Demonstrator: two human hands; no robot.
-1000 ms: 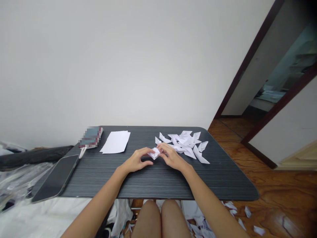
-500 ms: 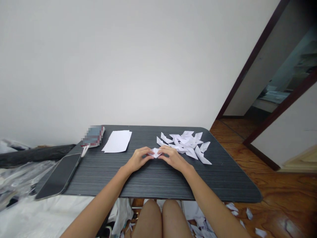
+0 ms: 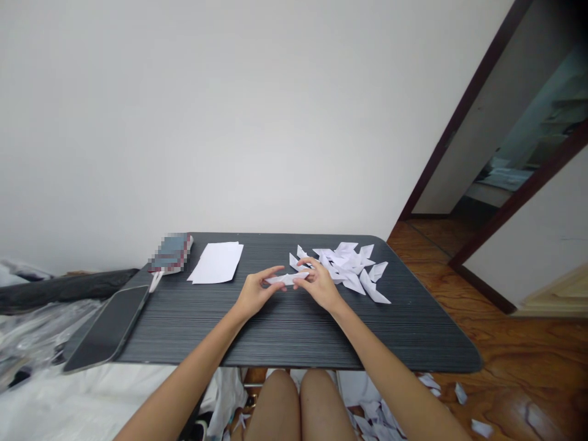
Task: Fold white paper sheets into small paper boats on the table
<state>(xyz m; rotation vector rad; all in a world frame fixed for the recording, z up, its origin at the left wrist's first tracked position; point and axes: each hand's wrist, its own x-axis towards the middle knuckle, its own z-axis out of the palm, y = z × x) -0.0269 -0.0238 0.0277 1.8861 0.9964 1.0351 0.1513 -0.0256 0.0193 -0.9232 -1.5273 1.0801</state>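
A small folded paper boat [image 3: 287, 279] of white paper is held between my two hands above the dark table. My left hand [image 3: 257, 291] grips its left end with thumb and fingers. At the other end, my right hand [image 3: 321, 285] pinches it, the index finger raised and curved. Just beyond my right hand lies a pile of folded white paper boats [image 3: 351, 263], partly hidden by its fingers. To the left, a stack of flat white paper sheets [image 3: 215, 263] rests on the table.
The dark table [image 3: 193, 331] has a rounded right corner and stands against a white wall. A phone [image 3: 110, 327] lies at its left edge, below a blurred packet [image 3: 171, 252]. White folded papers [image 3: 374, 419] lie below the table, more on the wooden floor [image 3: 528, 367].
The folded paper boat now shows longer and flatter between my hands. My fingers have spread toward its ends, and my right index finger has lifted. The view has shifted slightly.
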